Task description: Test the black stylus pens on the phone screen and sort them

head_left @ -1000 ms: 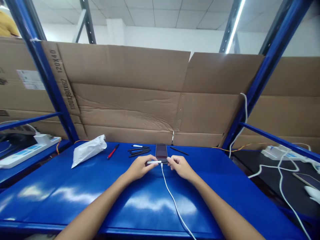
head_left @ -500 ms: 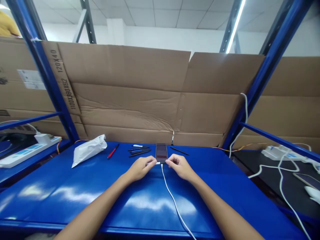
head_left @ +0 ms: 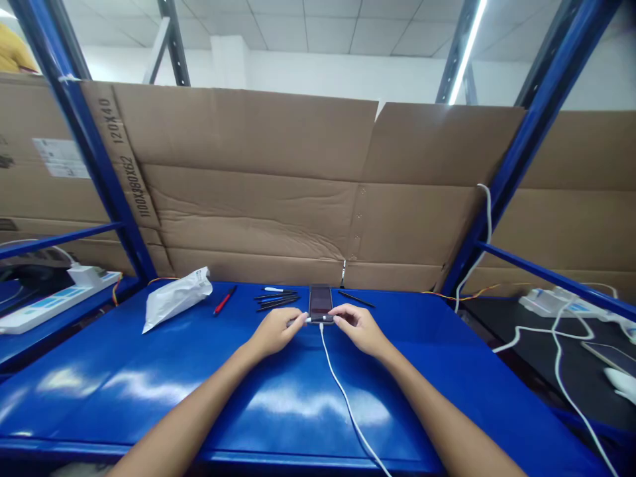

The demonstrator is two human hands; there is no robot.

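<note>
My left hand [head_left: 275,330] pinches the left end of a small white and dark pen-like item [head_left: 316,320]. The fingers of my right hand [head_left: 358,326] are closed on its right end. The item lies level across the lower end of a dark phone [head_left: 320,299], which is on the blue table [head_left: 209,411]. A white cable [head_left: 342,391] runs from the phone's near end towards me. Several black pens [head_left: 276,302] lie left of the phone, one of them with a white part. Another black pen [head_left: 356,299] rests to its right.
A white plastic packet [head_left: 176,299] and a red pen [head_left: 225,301] lie at the left rear. Cardboard [head_left: 258,199] stands behind the table between blue posts. Power strips [head_left: 59,301] with cables are at both sides; a white mouse [head_left: 621,384] is far right.
Both hands have shifted slightly, and the pen-like item between them now sits a little higher, over the phone's lower end. More of the white part shows near my right fingers.
</note>
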